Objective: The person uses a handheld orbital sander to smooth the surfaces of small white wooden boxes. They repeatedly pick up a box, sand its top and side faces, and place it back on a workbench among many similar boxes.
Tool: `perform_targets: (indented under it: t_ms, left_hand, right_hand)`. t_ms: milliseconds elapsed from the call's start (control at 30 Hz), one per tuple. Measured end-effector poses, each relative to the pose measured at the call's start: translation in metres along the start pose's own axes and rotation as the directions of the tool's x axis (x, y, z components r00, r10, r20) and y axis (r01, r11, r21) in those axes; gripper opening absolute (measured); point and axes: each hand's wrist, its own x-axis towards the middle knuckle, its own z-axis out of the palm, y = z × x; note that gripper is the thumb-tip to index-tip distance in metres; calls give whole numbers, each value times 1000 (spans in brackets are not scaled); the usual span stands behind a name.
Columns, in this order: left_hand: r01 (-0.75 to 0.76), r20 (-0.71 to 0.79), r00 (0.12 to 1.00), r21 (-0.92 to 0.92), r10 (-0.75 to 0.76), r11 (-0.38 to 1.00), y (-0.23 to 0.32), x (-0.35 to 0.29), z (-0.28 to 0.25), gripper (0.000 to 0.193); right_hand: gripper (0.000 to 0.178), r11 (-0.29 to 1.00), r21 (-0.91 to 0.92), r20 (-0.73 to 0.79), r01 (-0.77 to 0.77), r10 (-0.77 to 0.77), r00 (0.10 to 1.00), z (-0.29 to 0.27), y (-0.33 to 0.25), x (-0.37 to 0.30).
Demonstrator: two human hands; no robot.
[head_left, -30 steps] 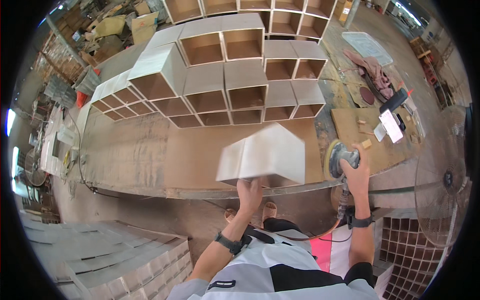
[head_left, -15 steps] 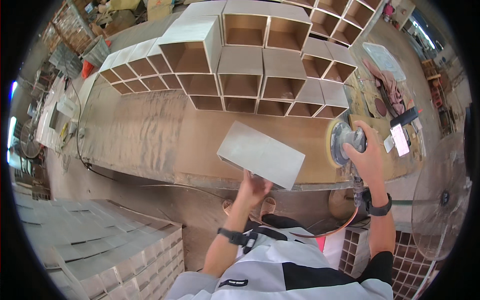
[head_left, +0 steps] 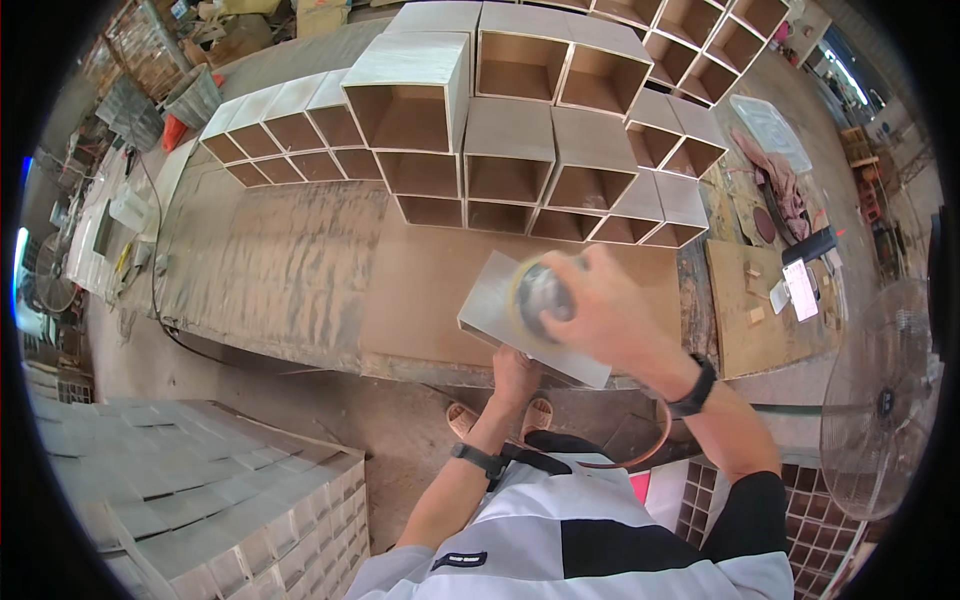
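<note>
A white open-ended box (head_left: 488, 297) lies slanted near the front edge of the workbench. My left hand (head_left: 515, 372) grips it at its near side, with the fingers partly hidden under the box. Over the box's upper face is a round orbital sander (head_left: 543, 300), blurred by motion. My right hand (head_left: 600, 305) is wrapped round the sander from the right. Whether the pad touches the box is hard to tell through the blur. An air hose (head_left: 655, 440) hangs below my right wrist.
White boxes (head_left: 510, 140) stand stacked along the bench's far side, their brown insides facing me. More boxes (head_left: 220, 490) fill the lower left. A fan (head_left: 880, 400) stands at the right. A phone (head_left: 800, 290), wood blocks (head_left: 755, 316) and a pink cloth (head_left: 775, 180) lie on the bench.
My right hand has brought the sander leftward from beside the box to over its upper face. The box and my left hand appear slightly further right, as the view has shifted too.
</note>
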Motion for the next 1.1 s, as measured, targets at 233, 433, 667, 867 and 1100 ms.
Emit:
perform_targets:
  t_ms: [233,433,667,867,1100]
  left_hand:
    - [-81,-90,992,23,83,996,5,2,3,39]
    - [85,-254,966,159,-43,984,32,14,-1,39]
    - [-121,41,992,117,117,986,-4,-3,-3,44]
    - [-76,0,997,13,76,997,-2,-1,2,42]
    - [-5,-271,958,-335,-92,942,26,5,5,39]
  right_hand:
    - [44,994,-107,109,-3,15,994,48,-8,33]
    - [36,996,-65,150,67,-56,987,63,-28,39]
    - [32,984,-139,118,-112,129,985,50,2,68]
    - [39,983,-115,139,-145,160,977,44,-5,64]
    - [43,997,-39,232,-73,80,969,42,-17,18]
